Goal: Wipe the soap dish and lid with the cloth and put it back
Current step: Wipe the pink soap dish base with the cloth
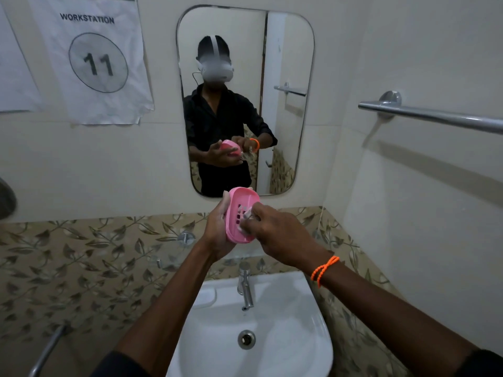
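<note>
Both hands hold soap dish [241,213], cloth [246,216] inside.

Pale wall [408,186] above a leaf-patterned tile band [81,268]; mirror [288,104], paper sign [95,63], towel bar [435,117]; white basin [285,349] with tap [245,289] below.

Heading: "WORKSTATION" printed on the paper sheet [92,58] taped to the wall
Number: "11" inside a drawn circle, same sheet
</note>
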